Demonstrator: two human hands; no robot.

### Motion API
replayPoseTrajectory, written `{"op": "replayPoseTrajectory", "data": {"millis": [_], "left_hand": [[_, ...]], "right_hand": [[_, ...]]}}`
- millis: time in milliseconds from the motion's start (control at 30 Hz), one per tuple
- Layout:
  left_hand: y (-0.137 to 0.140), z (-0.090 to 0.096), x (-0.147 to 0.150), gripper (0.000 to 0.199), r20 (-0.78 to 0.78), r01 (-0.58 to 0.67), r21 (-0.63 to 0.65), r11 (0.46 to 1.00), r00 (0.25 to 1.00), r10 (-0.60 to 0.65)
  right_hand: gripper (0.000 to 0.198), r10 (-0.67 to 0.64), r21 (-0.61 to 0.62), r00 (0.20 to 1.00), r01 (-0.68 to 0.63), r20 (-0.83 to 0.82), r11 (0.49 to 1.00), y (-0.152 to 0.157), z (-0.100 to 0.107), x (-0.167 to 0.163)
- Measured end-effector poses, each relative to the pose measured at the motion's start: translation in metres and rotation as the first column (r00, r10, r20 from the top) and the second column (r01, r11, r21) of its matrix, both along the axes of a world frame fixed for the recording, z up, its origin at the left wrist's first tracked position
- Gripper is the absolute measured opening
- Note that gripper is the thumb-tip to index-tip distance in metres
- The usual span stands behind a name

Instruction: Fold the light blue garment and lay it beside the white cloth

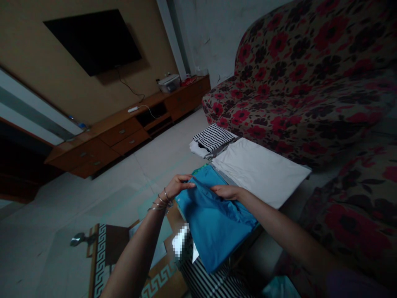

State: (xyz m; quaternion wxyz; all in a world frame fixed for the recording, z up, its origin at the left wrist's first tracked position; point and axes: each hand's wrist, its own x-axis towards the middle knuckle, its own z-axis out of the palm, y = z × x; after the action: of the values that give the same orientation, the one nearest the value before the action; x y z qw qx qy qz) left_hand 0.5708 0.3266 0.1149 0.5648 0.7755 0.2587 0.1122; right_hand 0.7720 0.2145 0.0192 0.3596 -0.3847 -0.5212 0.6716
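Observation:
A bright blue garment [214, 223] lies folded on top of a stack of clothes in front of me. My left hand [180, 184], with several bangles at the wrist, pinches the garment's far edge. My right hand [228, 191] grips the same edge a little to the right, fingers curled over the cloth. Beyond the blue piece lies a folded white cloth [260, 169], and past it a black-and-white striped garment [212, 138]. Another striped piece [211, 283] shows under the blue one near me.
A sofa with a red-flower cover [304, 82] fills the right side. A low wooden cabinet [124, 132] runs along the far wall under a dark wall-mounted television [93, 41]. A patterned wooden table edge [102, 256] sits at lower left on a pale tiled floor.

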Motion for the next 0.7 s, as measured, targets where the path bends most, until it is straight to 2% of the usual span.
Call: {"op": "replayPoseTrajectory", "data": {"millis": [100,233,333,433,500,600,700], "left_hand": [[0.002,-0.002,0.006,0.027,0.022,-0.009,-0.015,1.0,1.0,0.009],[0.003,-0.004,0.011,0.025,0.065,-0.035,-0.054,0.998,0.997,0.038],[0.003,-0.003,0.011,0.025,0.04,-0.061,-0.043,0.997,0.997,0.062],[0.004,-0.001,0.012,0.028,-0.012,-0.107,-0.029,0.994,0.994,0.106],[0.006,-0.002,0.015,0.03,-0.045,-0.136,-0.024,0.99,0.99,0.135],[0.013,-0.008,0.023,0.035,-0.087,-0.15,0.009,0.989,0.985,0.15],[0.022,-0.02,0.033,0.039,-0.108,-0.149,0.066,0.987,0.982,0.156]], "right_hand": [[0.028,0.046,-0.233,0.975,-0.098,-0.216,0.968,-0.009,-0.001,0.007],[0.024,-0.083,-0.325,0.941,-0.03,-0.329,0.945,-0.019,-0.001,0.014],[0.037,-0.137,-0.394,0.908,-0.033,-0.395,0.918,-0.025,0.0,0.014],[0.053,-0.113,-0.442,0.879,-0.118,-0.463,0.889,-0.03,-0.002,0.011],[0.059,-0.101,-0.471,0.87,-0.16,-0.482,0.867,-0.034,-0.005,0.012],[0.056,-0.178,-0.526,0.896,-0.071,-0.408,0.847,-0.044,-0.007,0.019],[0.051,-0.205,-0.464,0.91,0.016,-0.36,0.886,-0.059,-0.006,0.03]]}}
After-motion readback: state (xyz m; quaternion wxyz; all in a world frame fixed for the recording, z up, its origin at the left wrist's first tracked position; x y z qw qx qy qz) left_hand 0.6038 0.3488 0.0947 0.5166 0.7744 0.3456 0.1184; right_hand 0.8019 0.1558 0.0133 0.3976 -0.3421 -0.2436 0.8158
